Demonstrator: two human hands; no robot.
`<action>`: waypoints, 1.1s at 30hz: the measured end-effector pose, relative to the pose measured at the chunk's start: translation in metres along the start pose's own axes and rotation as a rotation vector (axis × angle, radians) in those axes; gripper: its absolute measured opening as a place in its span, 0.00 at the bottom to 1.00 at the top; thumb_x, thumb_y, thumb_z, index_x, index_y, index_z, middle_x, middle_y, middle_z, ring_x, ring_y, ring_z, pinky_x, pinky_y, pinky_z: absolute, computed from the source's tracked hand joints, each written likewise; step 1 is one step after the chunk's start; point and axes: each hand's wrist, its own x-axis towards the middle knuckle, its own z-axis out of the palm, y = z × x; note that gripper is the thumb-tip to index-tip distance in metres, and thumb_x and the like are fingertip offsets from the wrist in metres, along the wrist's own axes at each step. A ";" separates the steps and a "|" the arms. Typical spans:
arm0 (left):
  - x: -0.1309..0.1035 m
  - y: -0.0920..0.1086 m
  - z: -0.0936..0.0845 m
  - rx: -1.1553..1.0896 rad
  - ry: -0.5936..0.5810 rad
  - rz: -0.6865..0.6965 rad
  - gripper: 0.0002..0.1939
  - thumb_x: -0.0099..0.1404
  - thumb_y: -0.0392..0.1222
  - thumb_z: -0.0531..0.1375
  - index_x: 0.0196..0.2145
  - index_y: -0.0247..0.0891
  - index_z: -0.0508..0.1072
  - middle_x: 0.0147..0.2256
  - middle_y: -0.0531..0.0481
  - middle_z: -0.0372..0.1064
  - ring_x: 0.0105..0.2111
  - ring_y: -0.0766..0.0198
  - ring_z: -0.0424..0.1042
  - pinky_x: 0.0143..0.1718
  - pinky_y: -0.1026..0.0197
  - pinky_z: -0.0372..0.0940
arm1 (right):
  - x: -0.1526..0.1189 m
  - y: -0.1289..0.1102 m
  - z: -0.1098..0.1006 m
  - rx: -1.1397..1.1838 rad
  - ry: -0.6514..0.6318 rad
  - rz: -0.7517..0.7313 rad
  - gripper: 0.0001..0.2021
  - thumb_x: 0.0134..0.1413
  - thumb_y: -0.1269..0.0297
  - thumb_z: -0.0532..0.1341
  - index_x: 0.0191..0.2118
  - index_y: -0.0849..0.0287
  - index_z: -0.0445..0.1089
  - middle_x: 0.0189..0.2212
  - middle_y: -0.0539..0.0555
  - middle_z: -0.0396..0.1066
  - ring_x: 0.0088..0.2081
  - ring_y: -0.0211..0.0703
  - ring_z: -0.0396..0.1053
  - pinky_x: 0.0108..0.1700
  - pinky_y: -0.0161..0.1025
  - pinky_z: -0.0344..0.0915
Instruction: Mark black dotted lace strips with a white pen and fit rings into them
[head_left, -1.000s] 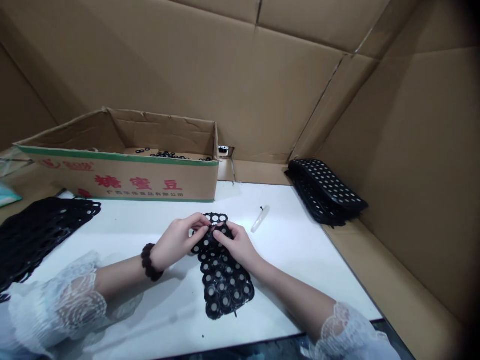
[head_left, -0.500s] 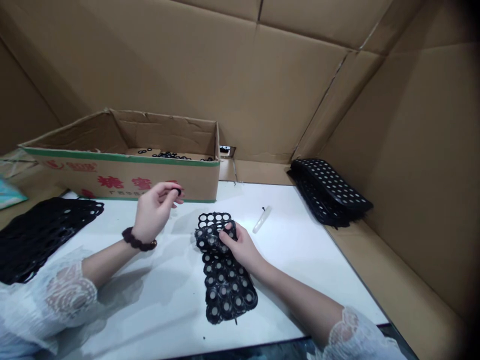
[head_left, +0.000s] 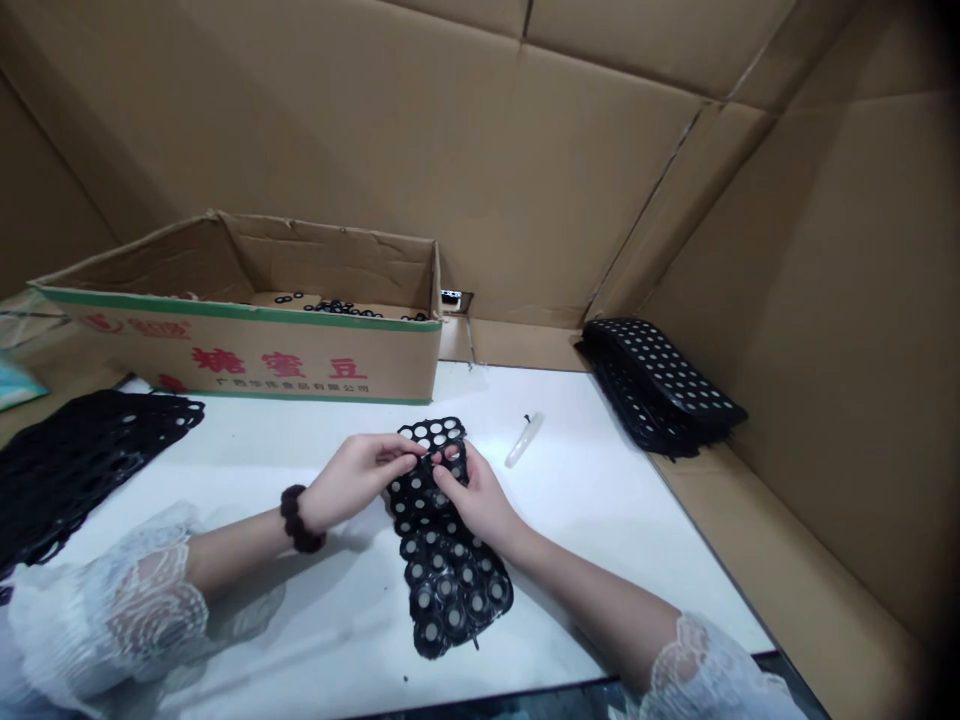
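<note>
A black rubber-like sheet (head_left: 439, 575) with rows of round cells lies bent on the white table; pale discs show in most cells, while wide open holes show in its far rows. My right hand (head_left: 480, 500) grips its upper right edge, thumb on top. From the other side my left hand (head_left: 364, 478) meets the sheet, with thumb and forefinger pinched at a cell near the open holes. Whatever small piece lies between those fingertips is hidden. Both hands are close together, fingers nearly touching.
A cardboard box (head_left: 322, 385) with small black rings (head_left: 337, 307) inside stands at the back left. More black sheets (head_left: 82, 450) are piled at left, and a folded stack (head_left: 660, 380) is at right. A whitish translucent tube (head_left: 524, 440) lies beyond my right hand.
My left hand has come down and right from before the box, where it held a small black ring, to the sheet. That ring no longer shows. The sheet's raised part has shifted slightly.
</note>
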 end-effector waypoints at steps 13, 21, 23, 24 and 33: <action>-0.003 -0.006 -0.006 0.253 0.187 0.223 0.15 0.63 0.45 0.49 0.40 0.41 0.72 0.40 0.48 0.71 0.40 0.61 0.69 0.43 0.60 0.64 | 0.003 0.003 -0.008 -0.042 0.099 0.007 0.07 0.51 0.61 0.54 0.34 0.59 0.61 0.34 0.51 0.63 0.38 0.40 0.61 0.46 0.40 0.57; -0.004 -0.004 -0.003 0.023 -0.071 0.046 0.16 0.61 0.48 0.52 0.42 0.40 0.72 0.40 0.48 0.71 0.39 0.60 0.69 0.40 0.59 0.65 | 0.001 0.002 -0.006 -0.017 0.066 0.003 0.07 0.51 0.62 0.54 0.34 0.59 0.61 0.33 0.51 0.63 0.37 0.39 0.61 0.44 0.38 0.58; 0.000 -0.008 -0.006 -0.149 -0.100 -0.070 0.16 0.60 0.49 0.53 0.41 0.38 0.71 0.36 0.47 0.72 0.34 0.61 0.70 0.36 0.58 0.66 | 0.001 0.000 -0.006 -0.023 0.056 0.013 0.07 0.51 0.62 0.54 0.34 0.59 0.61 0.33 0.51 0.63 0.37 0.39 0.62 0.44 0.38 0.58; 0.002 -0.010 -0.007 -0.229 -0.108 -0.128 0.17 0.59 0.49 0.54 0.41 0.36 0.71 0.34 0.47 0.72 0.31 0.62 0.70 0.34 0.59 0.66 | 0.001 -0.001 -0.005 -0.026 0.051 0.019 0.07 0.50 0.62 0.55 0.34 0.59 0.61 0.33 0.51 0.63 0.37 0.39 0.62 0.45 0.38 0.58; 0.022 0.025 -0.080 0.325 0.966 0.271 0.16 0.64 0.48 0.49 0.44 0.37 0.67 0.41 0.52 0.68 0.39 0.66 0.67 0.40 0.57 0.63 | 0.001 0.001 -0.007 -0.006 0.022 0.034 0.08 0.50 0.60 0.56 0.34 0.59 0.61 0.35 0.52 0.65 0.39 0.40 0.63 0.47 0.39 0.58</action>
